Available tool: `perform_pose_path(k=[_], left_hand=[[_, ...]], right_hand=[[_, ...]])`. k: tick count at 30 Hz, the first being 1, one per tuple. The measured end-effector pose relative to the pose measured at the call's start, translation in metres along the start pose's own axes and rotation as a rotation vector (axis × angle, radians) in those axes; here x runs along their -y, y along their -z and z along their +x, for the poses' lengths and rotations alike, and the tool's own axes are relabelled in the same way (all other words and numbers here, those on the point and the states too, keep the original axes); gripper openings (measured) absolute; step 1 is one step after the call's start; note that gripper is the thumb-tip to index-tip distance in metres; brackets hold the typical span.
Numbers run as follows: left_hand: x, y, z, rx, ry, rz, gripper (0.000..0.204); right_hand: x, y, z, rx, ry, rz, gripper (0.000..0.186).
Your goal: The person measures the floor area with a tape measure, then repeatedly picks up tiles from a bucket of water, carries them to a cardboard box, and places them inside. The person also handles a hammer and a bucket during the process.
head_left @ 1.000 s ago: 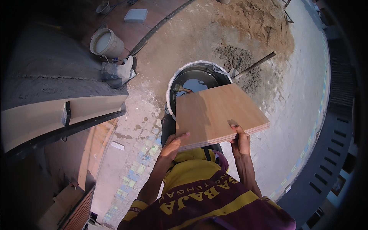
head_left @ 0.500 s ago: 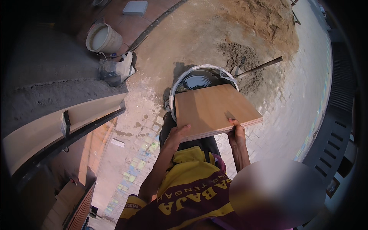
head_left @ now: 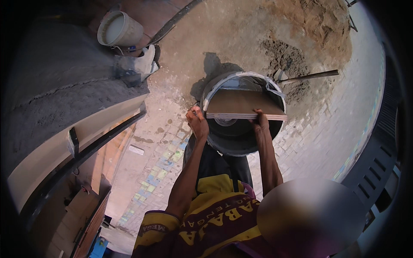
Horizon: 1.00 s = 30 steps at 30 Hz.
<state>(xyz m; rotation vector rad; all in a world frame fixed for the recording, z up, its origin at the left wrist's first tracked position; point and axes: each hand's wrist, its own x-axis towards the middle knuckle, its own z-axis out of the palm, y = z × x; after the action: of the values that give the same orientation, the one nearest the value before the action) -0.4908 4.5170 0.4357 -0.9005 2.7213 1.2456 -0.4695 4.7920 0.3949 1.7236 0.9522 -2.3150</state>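
Observation:
A stack of flat brown tiles [head_left: 245,101] with pale layered edges is lowered part way into a round tub [head_left: 241,151], tilted with its far side down toward the water. My right hand [head_left: 260,121] grips the near edge of the stack, thumb on top and fingers beneath. Just outside the tub's left rim is my left hand [head_left: 198,124], its fingers slightly bent and apart, off the tiles. Whether it touches the rim I cannot tell. Water [head_left: 241,83] shows beyond the stack's far edge.
Wet grey mortar [head_left: 289,58] lies beyond the tub, with a long-handled tool [head_left: 312,76] beside it. Behind that rises a sand heap [head_left: 322,26]. A pale bucket [head_left: 120,30] and a white boot [head_left: 144,62] are at the far left. A low wall edge [head_left: 92,124] runs along the left.
The tile stack has gone from above the tub's near rim down into it. My left hand has left the tiles and moved to the tub's left side; my right hand keeps its grip.

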Motion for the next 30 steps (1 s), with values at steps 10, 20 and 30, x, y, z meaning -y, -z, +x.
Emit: perform_pose_path(k=[10,20,30], left_hand=[[0.004,-0.03,0.005,0.102,-0.065,0.015,0.049],[-0.004,-0.037,0.009,0.126,-0.078,-0.002,0.046],[-0.003,-0.036,0.01,0.137,0.001,-0.017,0.042]], right_hand=[[-0.059,0.004,0.14,0.057,-0.137,0.039,0.037],[-0.082,0.003,0.295,-0.03,-0.336,-0.024,0.029],[-0.066,-0.02,0.334,0.112,-0.325,-0.094,0.03]])
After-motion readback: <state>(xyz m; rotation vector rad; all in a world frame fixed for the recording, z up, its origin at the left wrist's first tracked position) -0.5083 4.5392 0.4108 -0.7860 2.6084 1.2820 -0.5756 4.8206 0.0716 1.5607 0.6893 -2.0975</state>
